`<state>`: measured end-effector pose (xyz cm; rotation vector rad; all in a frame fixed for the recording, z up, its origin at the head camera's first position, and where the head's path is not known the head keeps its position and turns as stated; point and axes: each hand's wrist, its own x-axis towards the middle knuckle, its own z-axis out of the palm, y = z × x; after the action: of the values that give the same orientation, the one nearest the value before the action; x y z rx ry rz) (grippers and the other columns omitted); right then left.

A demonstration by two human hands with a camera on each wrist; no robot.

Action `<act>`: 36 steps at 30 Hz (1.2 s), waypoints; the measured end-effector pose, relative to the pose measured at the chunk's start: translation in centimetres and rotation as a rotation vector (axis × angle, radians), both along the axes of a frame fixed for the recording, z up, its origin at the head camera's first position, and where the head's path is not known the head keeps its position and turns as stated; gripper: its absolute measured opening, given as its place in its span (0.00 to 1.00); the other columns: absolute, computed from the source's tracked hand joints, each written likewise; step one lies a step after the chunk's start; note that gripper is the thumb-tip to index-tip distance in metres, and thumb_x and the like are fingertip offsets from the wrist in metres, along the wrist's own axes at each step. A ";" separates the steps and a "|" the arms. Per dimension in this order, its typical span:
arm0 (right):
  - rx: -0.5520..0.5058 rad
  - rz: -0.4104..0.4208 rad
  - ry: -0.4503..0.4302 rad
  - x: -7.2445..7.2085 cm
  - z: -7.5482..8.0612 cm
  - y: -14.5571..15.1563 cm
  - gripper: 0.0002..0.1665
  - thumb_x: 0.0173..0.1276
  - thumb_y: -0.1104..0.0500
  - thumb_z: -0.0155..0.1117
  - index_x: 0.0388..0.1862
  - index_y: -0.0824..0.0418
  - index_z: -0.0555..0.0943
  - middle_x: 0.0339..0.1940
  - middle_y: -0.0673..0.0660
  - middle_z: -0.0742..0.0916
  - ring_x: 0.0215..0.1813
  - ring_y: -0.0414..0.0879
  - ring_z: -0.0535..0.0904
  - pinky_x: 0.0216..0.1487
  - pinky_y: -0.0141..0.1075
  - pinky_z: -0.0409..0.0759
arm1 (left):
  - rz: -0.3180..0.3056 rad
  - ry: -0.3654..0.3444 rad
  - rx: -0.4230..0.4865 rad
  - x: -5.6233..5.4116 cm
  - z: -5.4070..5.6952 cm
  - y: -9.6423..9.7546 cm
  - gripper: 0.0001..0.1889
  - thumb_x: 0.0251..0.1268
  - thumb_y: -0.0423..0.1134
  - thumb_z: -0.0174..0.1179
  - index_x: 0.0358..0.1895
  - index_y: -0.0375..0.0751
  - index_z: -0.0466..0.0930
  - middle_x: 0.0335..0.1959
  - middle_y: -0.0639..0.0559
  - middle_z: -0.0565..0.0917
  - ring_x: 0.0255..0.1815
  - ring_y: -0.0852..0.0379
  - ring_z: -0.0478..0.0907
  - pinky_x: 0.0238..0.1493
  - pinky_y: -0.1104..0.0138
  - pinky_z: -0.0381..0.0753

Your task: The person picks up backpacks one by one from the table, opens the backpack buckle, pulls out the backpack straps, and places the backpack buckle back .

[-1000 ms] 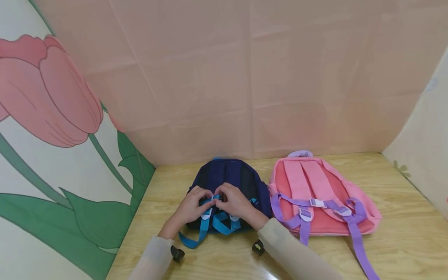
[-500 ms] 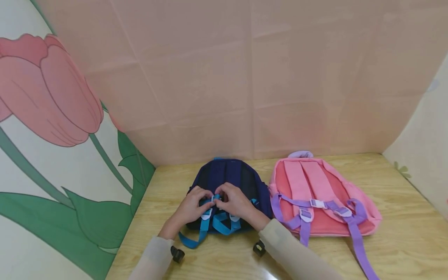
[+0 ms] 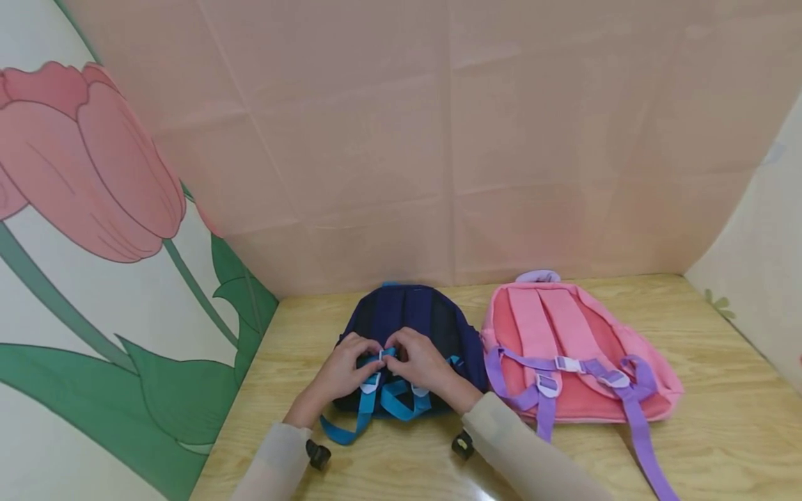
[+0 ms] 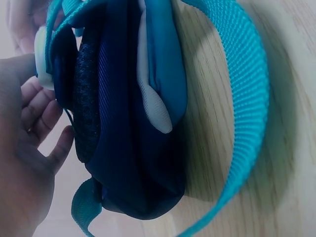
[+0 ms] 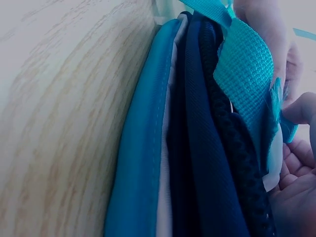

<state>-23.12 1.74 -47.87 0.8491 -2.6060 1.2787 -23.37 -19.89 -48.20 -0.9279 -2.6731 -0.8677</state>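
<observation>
A navy backpack (image 3: 401, 306) lies on the table with its strap side up. Over it, my left hand (image 3: 341, 372) pinches a small white buckle (image 3: 381, 355) on a blue strap. From the other side my right hand (image 3: 422, 358) pinches the blue strap (image 3: 390, 351) at that buckle, so the fingertips of both hands nearly meet. White adjusters (image 3: 371, 383) and loose blue webbing (image 3: 341, 435) hang at the bag's near edge. In the left wrist view, the left hand (image 4: 24, 143) is beside the bag's mesh back. The fingertips are partly hidden.
A pink backpack (image 3: 601, 334) with purple straps (image 3: 642, 438) lies right of the navy one, close against it. Its white buckle (image 3: 568, 363) is fastened. The wooden table (image 3: 720, 417) meets a pinkish-brown backdrop (image 3: 438, 139) behind and a tulip-printed panel (image 3: 125, 174) at left.
Both hands stay in place at the buckle. The strap end at the right fingertips shifts very slightly; both backpacks lie as before.
</observation>
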 end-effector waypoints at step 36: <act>-0.035 0.061 -0.017 -0.3 0.3 0.9 0.10 0.70 0.59 0.68 0.47 0.60 0.82 0.35 0.53 0.80 0.31 0.37 0.73 0.32 0.30 0.75 | -0.013 -0.019 -0.010 -0.3 -0.3 -0.3 0.10 0.70 0.43 0.65 0.49 0.45 0.84 0.44 0.56 0.84 0.46 0.59 0.74 0.49 0.62 0.79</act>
<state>-23.42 2.62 -47.58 0.9227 -2.5820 1.3481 -23.62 -20.23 -48.51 -0.9455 -2.6929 -0.8714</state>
